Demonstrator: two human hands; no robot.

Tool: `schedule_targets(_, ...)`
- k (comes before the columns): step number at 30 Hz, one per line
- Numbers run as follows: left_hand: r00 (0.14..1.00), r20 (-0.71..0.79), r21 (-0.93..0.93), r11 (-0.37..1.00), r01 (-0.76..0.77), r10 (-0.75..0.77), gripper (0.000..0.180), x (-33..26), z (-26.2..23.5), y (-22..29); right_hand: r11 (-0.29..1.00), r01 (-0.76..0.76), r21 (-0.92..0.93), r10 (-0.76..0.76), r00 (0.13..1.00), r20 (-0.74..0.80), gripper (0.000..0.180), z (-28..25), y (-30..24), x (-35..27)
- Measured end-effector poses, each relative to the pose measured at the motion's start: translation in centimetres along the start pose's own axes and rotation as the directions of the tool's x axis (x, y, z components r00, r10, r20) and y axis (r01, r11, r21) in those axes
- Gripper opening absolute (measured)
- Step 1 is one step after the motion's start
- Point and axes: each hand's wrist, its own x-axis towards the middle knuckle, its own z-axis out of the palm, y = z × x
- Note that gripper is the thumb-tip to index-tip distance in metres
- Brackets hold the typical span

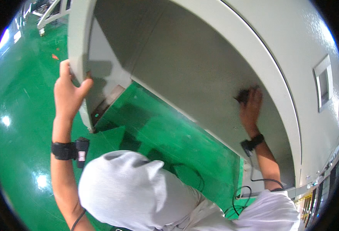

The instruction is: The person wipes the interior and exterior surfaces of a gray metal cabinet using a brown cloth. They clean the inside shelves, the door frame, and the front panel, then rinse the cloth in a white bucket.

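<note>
My left hand (pixel 68 86) is closed round the upright edge of a pale grey metal panel (pixel 77 46) at the left, thumb on the inner side. To the right, my right hand (pixel 251 106) reaches in past the curved rim of a large grey housing (pixel 185 65). Its fingers press a small dark thing (pixel 242 96) against the housing's inner wall; whether this is a cloth or a pad I cannot make out. Black straps with small devices sit on both wrists, the left strap (pixel 63 151) and the right strap (pixel 253 144).
Green glossy floor (pixel 27 115) shows at the left and inside the housing's opening. A recessed handle (pixel 323 82) is set in the outer wall at the right. Black cable (pixel 237 200) loops beneath my right arm. White clothing (pixel 127 188) fills the lower middle. A white wheeled frame (pixel 48 17) stands far left.
</note>
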Motion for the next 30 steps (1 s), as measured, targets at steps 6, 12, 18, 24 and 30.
schedule_targets(6, 0.995, -0.101, -0.006, 1.000, -0.015, 0.015, 0.045, -1.8, 1.0, 5.1, 0.946, 0.253, -0.203, -0.317, 0.851, -0.419, 0.067, -1.6, 2.8, 3.1)
schedule_targets(12, 0.999, -0.041, -0.015, 1.000, -0.005, 0.004, 0.048, -2.0, -1.0, 4.4, 0.847, 0.456, 0.273, -0.369, 0.874, -0.317, 0.044, 4.3, -15.6, 8.7)
schedule_targets(18, 0.999, 0.043, -0.005, 1.000, 0.018, -0.018, 0.050, -0.2, -2.6, -3.5, 0.469, 0.399, 0.788, -0.217, 0.917, -0.336, 0.035, 3.5, -38.4, 11.7)
schedule_targets(24, 0.996, 0.042, -0.097, 0.992, -0.077, 0.081, 0.061, -1.1, -5.8, -0.6, 0.440, 0.454, 0.775, -0.331, 0.884, -0.330, 0.029, 2.9, -40.8, 11.0)
schedule_targets(30, 0.972, 0.231, 0.085, 0.996, 0.019, -0.039, 0.064, -4.0, -8.2, -1.5, 0.648, 0.428, 0.629, -0.330, 0.903, -0.275, 0.037, 3.3, -41.6, 11.8)
